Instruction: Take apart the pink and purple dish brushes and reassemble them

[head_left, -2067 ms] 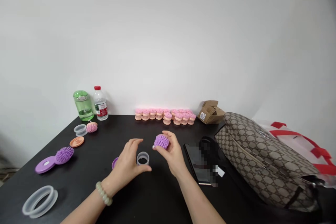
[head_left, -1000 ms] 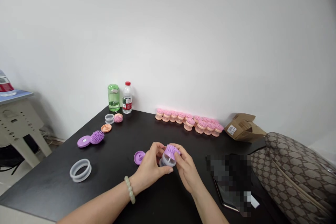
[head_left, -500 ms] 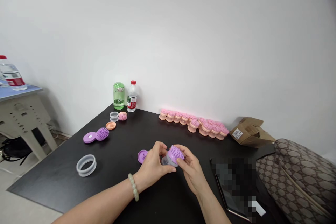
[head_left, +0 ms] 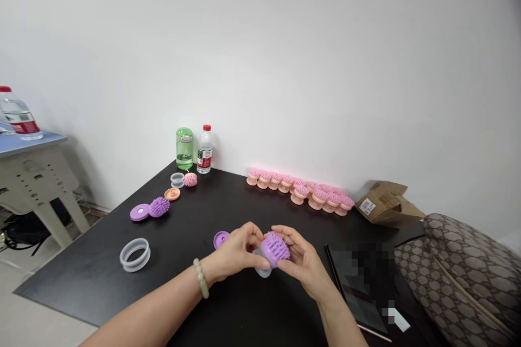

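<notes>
Between my two hands, above the black table, is a purple bristled brush head [head_left: 276,246] seated against a translucent ring [head_left: 262,271]. My left hand [head_left: 240,252], with a bead bracelet at the wrist, grips the ring from the left. My right hand [head_left: 299,260] has its thumb and fingers closed around the purple head. The bristles face up and to the right. A purple round cap [head_left: 221,239] lies on the table just beyond my left hand, partly hidden by it. Further left rests a loose translucent ring [head_left: 135,255].
A purple disc [head_left: 140,212] and purple bristled head [head_left: 159,206] lie at left. Behind them are an orange cap [head_left: 172,194], a small ring [head_left: 177,180], a green bottle [head_left: 184,149] and a water bottle [head_left: 204,150]. Several pink brushes [head_left: 299,194] line the wall. A tablet [head_left: 358,287] and patterned bag [head_left: 459,276] are right.
The purple head and ring have moved slightly right and nearer to me, tilting so the bristles lean more to the right. Both hands moved with them and keep their grip.
</notes>
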Available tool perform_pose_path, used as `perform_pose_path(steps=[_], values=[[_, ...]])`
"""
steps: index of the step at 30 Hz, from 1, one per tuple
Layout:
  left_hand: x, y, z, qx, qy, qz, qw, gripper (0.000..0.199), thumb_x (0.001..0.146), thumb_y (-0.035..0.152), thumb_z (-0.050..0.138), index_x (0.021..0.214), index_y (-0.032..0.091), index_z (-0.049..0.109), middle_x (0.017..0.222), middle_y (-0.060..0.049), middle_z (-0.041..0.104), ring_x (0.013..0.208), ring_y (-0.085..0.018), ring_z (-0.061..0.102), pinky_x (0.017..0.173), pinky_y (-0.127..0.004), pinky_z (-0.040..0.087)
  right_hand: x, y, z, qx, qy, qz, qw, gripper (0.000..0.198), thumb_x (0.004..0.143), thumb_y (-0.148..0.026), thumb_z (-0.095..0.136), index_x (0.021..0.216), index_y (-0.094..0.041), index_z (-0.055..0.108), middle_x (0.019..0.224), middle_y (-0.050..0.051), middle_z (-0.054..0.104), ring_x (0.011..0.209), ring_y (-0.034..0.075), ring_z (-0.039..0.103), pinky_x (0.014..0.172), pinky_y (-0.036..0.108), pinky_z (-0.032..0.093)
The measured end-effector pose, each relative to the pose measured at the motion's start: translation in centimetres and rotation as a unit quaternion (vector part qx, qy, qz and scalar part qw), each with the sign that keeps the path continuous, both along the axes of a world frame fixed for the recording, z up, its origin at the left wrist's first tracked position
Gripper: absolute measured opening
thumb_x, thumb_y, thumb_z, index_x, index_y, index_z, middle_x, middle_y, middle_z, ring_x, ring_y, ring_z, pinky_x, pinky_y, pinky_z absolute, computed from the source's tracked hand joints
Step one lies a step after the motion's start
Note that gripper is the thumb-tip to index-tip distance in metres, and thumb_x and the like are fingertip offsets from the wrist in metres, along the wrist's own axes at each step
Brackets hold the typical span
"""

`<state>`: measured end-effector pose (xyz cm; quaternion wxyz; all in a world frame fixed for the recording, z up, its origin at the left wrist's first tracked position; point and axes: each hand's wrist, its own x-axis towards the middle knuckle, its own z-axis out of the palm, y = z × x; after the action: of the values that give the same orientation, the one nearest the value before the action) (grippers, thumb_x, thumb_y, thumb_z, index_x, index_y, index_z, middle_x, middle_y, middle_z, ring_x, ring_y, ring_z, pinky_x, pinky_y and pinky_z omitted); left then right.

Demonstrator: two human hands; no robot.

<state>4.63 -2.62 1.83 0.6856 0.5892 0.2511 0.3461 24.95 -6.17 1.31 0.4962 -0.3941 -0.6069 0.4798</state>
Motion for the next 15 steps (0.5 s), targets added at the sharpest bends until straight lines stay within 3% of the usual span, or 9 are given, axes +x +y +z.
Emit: perform_pose_path(steps=[3,6,8,11,13,15], values=[[-0.2,0.1,-0.1,-0.114,-0.055,-0.072,0.989,0.057,0.056,0.038,0.093,0.091,0.017,0.054,0.073,0.002,0.065,0.064,-0.011,0.059,0.067,-0.027,0.043,0.3,-0.4,0.3,-0.005,0.014,0.041,0.999,0.063,0.068,-0.042,0.086,0.124,-0.025,0.062,0.114,0.01,0.071,0.102,0.029,0.068,0.087,0.039,0.052],[0.0,0.0,-0.3,-0.166,-0.078,-0.057,0.981,0.057,0.054,0.041,0.094,0.086,0.016,0.054,0.067,0.005,0.057,0.062,-0.009,0.056,0.067,-0.026,0.043,0.2,-0.5,0.3,0.004,0.019,0.035,0.999,0.063,0.068,-0.041,0.086,0.124,-0.026,0.061,0.113,0.01,0.071,0.101,0.028,0.068,0.087,0.039,0.052],[0.3,-0.1,-0.4,-0.137,-0.072,-0.017,0.988,0.057,0.053,0.039,0.094,0.083,0.018,0.05,0.069,0.006,0.054,0.062,-0.009,0.054,0.064,-0.025,0.041,-0.1,-0.4,0.2,0.012,0.002,0.001,1.0,0.061,0.068,-0.038,0.086,0.123,-0.026,0.062,0.112,0.01,0.071,0.102,0.029,0.068,0.089,0.041,0.052],[0.6,-0.4,-0.4,0.067,0.031,0.12,0.99,0.056,0.052,0.032,0.094,0.079,0.021,0.046,0.079,0.004,0.055,0.071,-0.013,0.051,0.064,-0.026,0.038,-0.9,0.0,-0.3,0.026,-0.039,-0.074,0.996,0.056,0.065,-0.032,0.086,0.116,-0.025,0.064,0.107,0.008,0.071,0.102,0.028,0.067,0.091,0.041,0.052],[0.6,-0.8,-0.4,0.26,0.125,0.2,0.936,0.044,0.062,0.025,0.088,0.078,0.021,0.047,0.085,0.001,0.056,0.08,-0.018,0.051,0.069,-0.03,0.04,-1.5,0.2,-0.7,0.033,-0.049,-0.101,0.993,0.053,0.065,-0.031,0.086,0.112,-0.025,0.065,0.104,0.006,0.07,0.097,0.026,0.067,0.086,0.038,0.053],[0.4,-1.3,-0.3,0.403,0.174,0.221,0.871,0.027,0.075,0.02,0.077,0.08,0.022,0.05,0.092,-0.002,0.058,0.088,-0.022,0.051,0.077,-0.035,0.042,-1.9,0.2,-1.0,0.028,-0.034,-0.101,0.994,0.049,0.068,-0.034,0.084,0.111,-0.025,0.064,0.1,0.006,0.07,0.09,0.024,0.067,0.08,0.035,0.054]])
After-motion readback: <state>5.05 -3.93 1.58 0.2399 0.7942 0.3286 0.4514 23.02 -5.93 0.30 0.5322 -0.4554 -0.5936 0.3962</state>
